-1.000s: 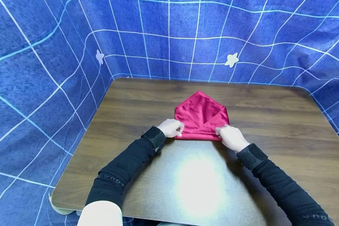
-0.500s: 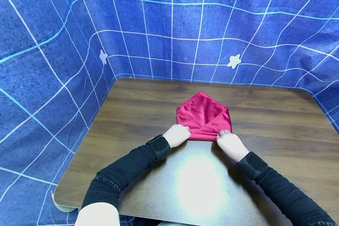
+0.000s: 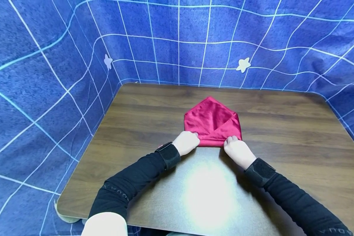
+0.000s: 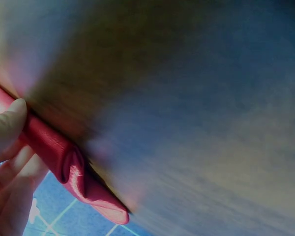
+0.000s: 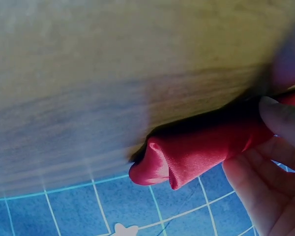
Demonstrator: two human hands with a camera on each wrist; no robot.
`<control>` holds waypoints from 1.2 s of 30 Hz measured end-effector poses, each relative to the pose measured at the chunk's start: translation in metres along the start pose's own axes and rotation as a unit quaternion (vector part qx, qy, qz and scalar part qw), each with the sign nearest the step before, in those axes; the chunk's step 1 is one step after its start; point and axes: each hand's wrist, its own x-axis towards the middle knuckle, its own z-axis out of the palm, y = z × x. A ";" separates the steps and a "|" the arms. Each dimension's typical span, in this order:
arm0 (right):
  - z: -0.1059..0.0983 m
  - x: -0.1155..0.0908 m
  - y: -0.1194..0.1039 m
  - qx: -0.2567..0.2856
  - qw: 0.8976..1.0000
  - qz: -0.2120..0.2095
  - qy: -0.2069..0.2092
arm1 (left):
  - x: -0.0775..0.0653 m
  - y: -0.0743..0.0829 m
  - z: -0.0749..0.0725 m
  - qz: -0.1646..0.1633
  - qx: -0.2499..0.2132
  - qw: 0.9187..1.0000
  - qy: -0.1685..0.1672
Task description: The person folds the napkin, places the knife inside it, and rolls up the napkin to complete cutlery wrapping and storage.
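A crimson satin cloth napkin (image 3: 210,118) lies folded into a house-like shape, its point toward the far side and a rolled band along the near edge. My left hand (image 3: 186,143) pinches the left end of that band. At the right end, my right hand (image 3: 239,151) pinches it too. Up close in the left wrist view, the thumb (image 4: 10,125) lies on one side of the rolled satin (image 4: 49,142) and the fingers on the other. The right wrist view shows the same kind of grip, with the roll's loose end (image 5: 152,162) sticking out past the hand.
The napkin lies on a wood-grain table (image 3: 141,111) with rounded corners. A bright glare covers the table's near middle. Blue cloth with white grid lines (image 3: 165,49) hangs behind and to the left, carrying pale star shapes (image 3: 243,65).
My left hand has shifted right along the near edge, its back now covering the corner. The right hand has changed only slightly, and the napkin keeps its shape.
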 end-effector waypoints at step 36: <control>-0.009 0.014 0.028 0.208 0.958 0.049 -0.191 | 0.000 -0.023 -0.005 0.018 -0.226 0.971 -0.073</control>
